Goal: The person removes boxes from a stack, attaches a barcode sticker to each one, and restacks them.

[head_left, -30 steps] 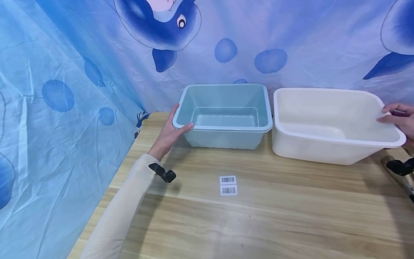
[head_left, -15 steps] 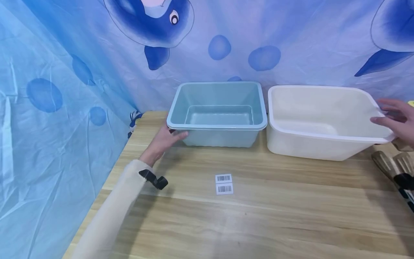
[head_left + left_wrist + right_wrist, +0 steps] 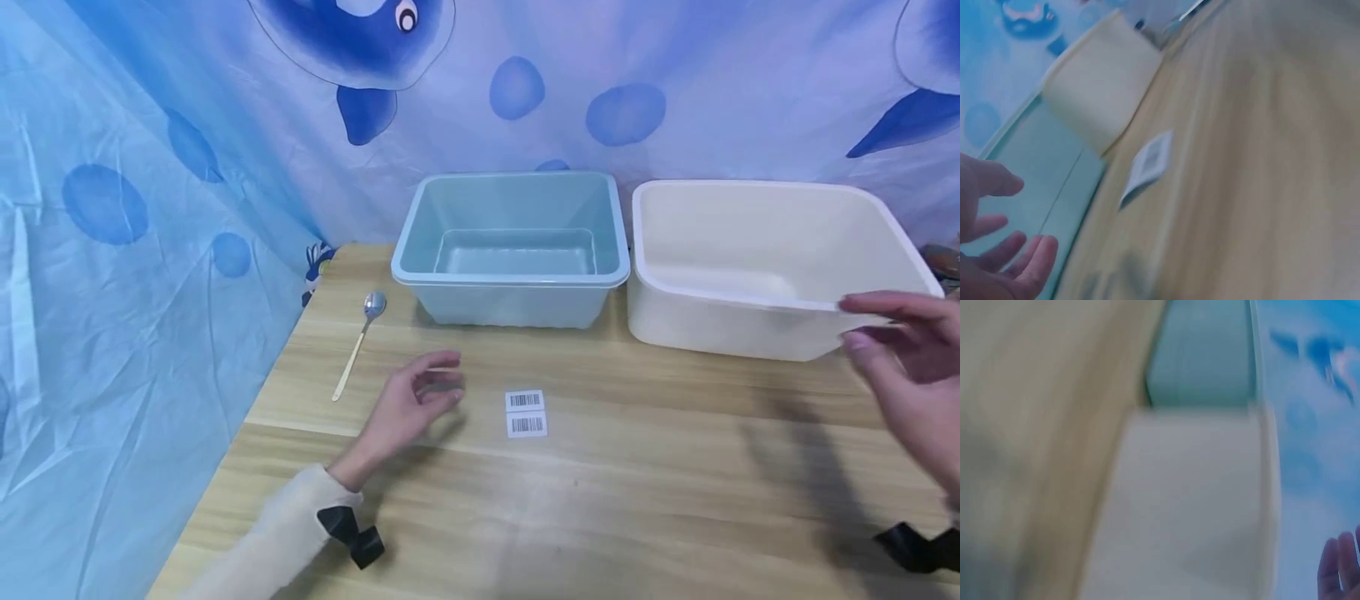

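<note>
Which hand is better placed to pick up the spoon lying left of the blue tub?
Left. The left hand hovers empty beside the spoon; the right hand is across the table by the white tub.

Spoon (image 3: 361,340) — barcode labels (image 3: 526,412) — wooden table (image 3: 637,500).

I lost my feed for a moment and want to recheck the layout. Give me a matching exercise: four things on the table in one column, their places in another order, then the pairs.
Things:
1. blue tub
2. white tub
3. spoon
4. barcode labels

Places:
A. near the table's left edge, left of the tubs
B. at the back, on the right
C. in front of the tubs, mid-table
D. at the back, left of the other tub

Pairs: 1-D, 2-B, 3-A, 4-C
</note>
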A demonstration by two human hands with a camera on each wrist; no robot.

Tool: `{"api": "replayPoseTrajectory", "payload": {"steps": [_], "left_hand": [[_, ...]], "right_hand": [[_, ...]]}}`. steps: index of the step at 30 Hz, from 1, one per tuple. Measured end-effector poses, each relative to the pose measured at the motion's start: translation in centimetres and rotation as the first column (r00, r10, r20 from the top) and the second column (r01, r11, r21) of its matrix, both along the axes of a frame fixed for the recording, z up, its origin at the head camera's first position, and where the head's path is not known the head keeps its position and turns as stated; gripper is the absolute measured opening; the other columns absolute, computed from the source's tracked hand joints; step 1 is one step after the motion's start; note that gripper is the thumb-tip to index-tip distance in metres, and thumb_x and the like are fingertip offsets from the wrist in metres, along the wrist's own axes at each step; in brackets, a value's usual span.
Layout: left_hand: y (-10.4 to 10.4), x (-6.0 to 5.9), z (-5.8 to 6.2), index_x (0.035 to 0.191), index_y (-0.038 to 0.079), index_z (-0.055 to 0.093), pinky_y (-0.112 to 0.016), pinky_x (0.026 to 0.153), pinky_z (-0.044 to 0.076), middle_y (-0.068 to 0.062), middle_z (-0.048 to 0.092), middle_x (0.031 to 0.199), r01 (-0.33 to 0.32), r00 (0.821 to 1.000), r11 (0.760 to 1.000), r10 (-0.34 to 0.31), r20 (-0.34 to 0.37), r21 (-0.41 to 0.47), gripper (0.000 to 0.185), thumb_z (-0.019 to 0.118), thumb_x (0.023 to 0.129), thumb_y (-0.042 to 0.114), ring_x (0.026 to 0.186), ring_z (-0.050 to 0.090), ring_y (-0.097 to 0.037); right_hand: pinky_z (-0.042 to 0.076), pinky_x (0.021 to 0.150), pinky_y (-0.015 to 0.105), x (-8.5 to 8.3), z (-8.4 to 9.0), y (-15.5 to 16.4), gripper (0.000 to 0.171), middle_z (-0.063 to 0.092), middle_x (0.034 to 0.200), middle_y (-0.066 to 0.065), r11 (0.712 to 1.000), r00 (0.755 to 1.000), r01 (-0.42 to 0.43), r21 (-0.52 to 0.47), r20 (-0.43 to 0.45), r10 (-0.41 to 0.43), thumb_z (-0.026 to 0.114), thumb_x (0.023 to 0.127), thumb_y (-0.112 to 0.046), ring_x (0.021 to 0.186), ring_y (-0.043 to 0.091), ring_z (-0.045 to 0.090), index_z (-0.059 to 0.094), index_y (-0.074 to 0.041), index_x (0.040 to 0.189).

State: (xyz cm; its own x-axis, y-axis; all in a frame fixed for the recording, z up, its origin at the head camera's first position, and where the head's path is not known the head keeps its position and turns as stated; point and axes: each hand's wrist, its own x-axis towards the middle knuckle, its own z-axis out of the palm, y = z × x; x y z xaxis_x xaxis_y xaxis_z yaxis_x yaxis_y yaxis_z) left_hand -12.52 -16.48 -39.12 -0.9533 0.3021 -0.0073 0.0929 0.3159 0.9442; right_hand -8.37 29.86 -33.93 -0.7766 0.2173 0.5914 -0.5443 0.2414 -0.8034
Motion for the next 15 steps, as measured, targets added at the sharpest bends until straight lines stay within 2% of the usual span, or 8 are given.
{"api": "replayPoseTrajectory", "payload": {"steps": [1,3,5,6,10,12,15], "left_hand": [[0.4,0.4,-0.1,0.134,-0.004,0.049,-0.026,0.092,0.054,-0.025,0.057,0.129,0.015,1.000,1.000,-0.015,0.012,-0.003,0.054,0.067,0.083,-0.003,0.114,0.061,-0.037],[1.3,1.1,-0.3,0.134,-0.003,0.049,-0.026,0.091,0.054,-0.024,0.059,0.126,0.042,0.998,0.999,-0.042,0.053,-0.002,0.054,0.067,0.083,-0.001,0.112,0.063,-0.035],[2.0,1.6,-0.6,0.134,-0.003,0.049,-0.026,0.090,0.055,-0.025,0.060,0.124,0.053,0.993,0.999,-0.053,0.102,-0.002,0.054,0.067,0.083,0.000,0.111,0.063,-0.035],[2.4,1.8,-0.8,0.133,-0.003,0.049,-0.027,0.089,0.055,-0.025,0.060,0.123,0.050,0.991,0.999,-0.050,0.122,-0.003,0.053,0.067,0.084,0.000,0.110,0.064,-0.034],[3.6,2.3,-1.7,0.131,-0.003,0.051,-0.030,0.088,0.056,-0.025,0.062,0.123,0.006,0.986,1.000,-0.002,0.166,-0.022,0.050,0.067,0.084,-0.001,0.109,0.065,-0.035],[4.1,2.4,-2.0,0.130,-0.003,0.052,-0.032,0.088,0.056,-0.026,0.063,0.121,-0.012,0.986,0.999,0.017,0.166,-0.032,0.049,0.068,0.084,-0.001,0.108,0.066,-0.035],[4.7,2.4,-2.4,0.130,-0.003,0.052,-0.032,0.089,0.056,-0.025,0.063,0.121,-0.014,0.986,0.999,0.020,0.168,-0.036,0.049,0.068,0.084,0.000,0.108,0.066,-0.034]], "right_hand": [[0.051,0.080,0.012,0.5,0.3,-1.7,0.035,0.069,0.108,0.006,0.997,0.998,-0.066,-0.045,-0.021,0.065,0.050,0.080,0.027,0.096,0.012,0.065,0.054,0.022,0.114],[0.053,0.081,0.014,0.8,-0.1,-4.1,0.034,0.070,0.106,0.010,0.974,0.984,-0.181,-0.136,-0.016,0.180,0.050,0.077,0.030,0.095,0.014,0.067,0.053,0.025,0.111],[0.053,0.080,0.013,1.2,-0.8,-6.6,0.033,0.070,0.107,0.003,0.989,0.985,-0.143,-0.032,0.096,0.145,0.055,0.078,0.027,0.097,0.008,0.067,0.055,0.021,0.110],[0.054,0.078,0.013,1.3,-1.3,-7.8,0.033,0.070,0.108,0.000,0.989,0.977,-0.145,-0.004,0.157,0.144,0.057,0.079,0.025,0.096,0.006,0.067,0.056,0.017,0.111],[0.055,0.078,0.015,1.2,-3.7,-12.1,0.033,0.068,0.111,0.004,0.972,0.921,-0.190,0.141,0.370,0.126,0.065,0.084,0.009,0.095,0.000,0.066,0.058,0.006,0.117],[0.056,0.079,0.018,0.8,-4.9,-13.8,0.035,0.067,0.113,0.011,0.961,0.886,-0.238,0.144,0.437,0.154,0.067,0.085,0.003,0.096,0.004,0.067,0.058,0.003,0.119],[0.057,0.079,0.021,0.2,-6.4,-15.8,0.037,0.066,0.114,0.019,0.945,0.853,-0.281,0.165,0.494,0.168,0.068,0.085,0.000,0.098,0.016,0.069,0.058,0.001,0.121]]}}
